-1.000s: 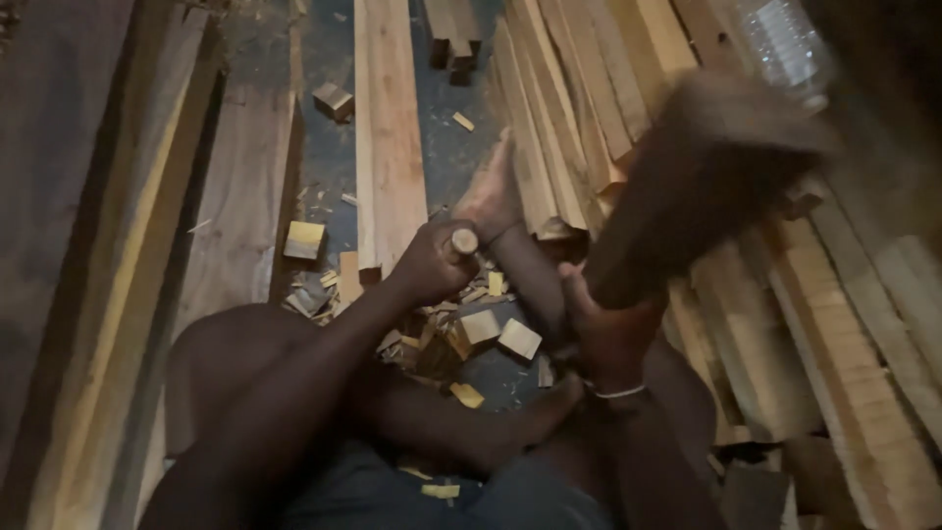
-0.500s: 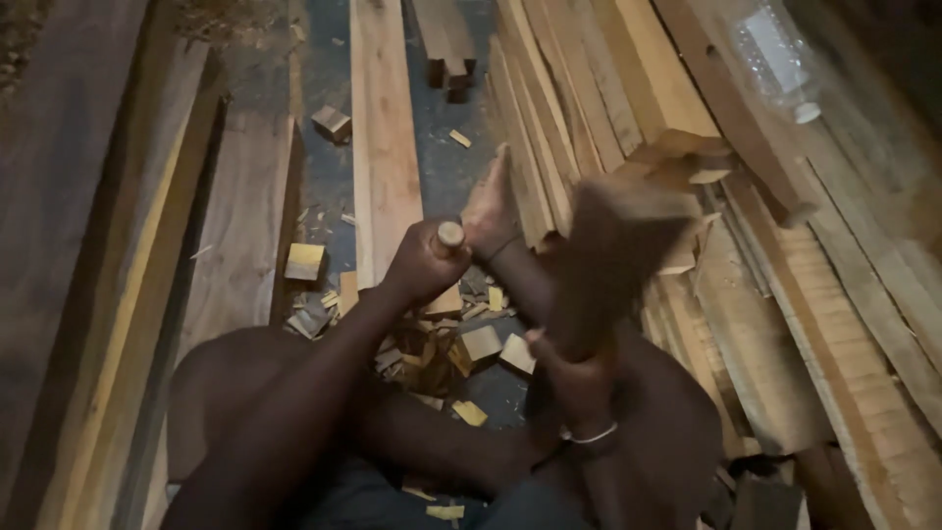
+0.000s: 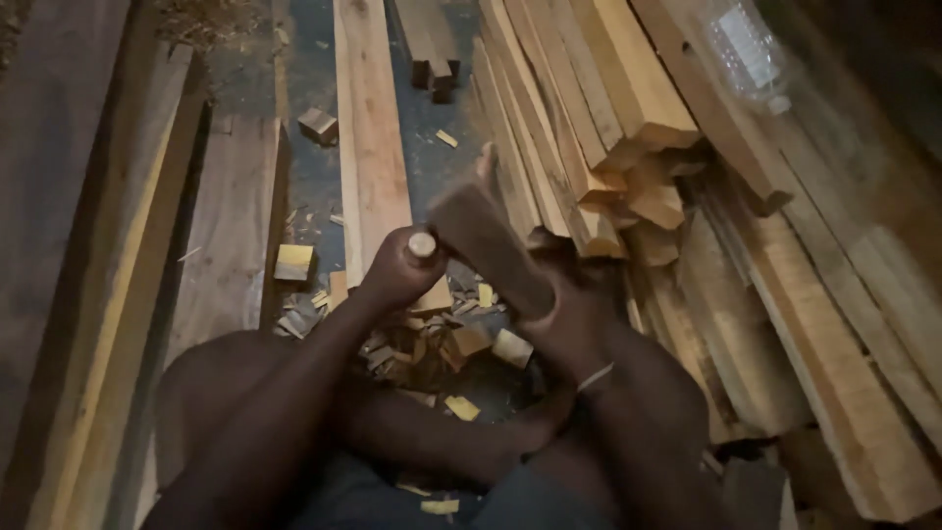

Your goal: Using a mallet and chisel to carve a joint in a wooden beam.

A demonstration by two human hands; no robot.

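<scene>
My left hand (image 3: 392, 270) is closed around a round wooden handle, likely a chisel (image 3: 421, 244), held upright with its pale butt end facing up. My right hand (image 3: 569, 314) grips a thick dark wooden block used as a mallet (image 3: 488, 248), which is blurred and slanted, its head close to the right of the handle's top. A thin band sits on my right wrist. Below the hands lie several pale wood chips (image 3: 461, 344) on the dark floor, around a piece hidden by my hand. My bare legs are folded in the foreground.
A long plank (image 3: 368, 128) runs away from me in the middle. Stacked timber pieces (image 3: 628, 108) fill the right side, with a clear plastic bottle (image 3: 751, 49) on top. Wide boards (image 3: 226, 226) lie on the left. Small offcuts (image 3: 294, 262) are scattered nearby.
My right hand has swung the wooden mallet down from high on the right to just beside the handle's top. My left hand has stayed nearly still on the handle.
</scene>
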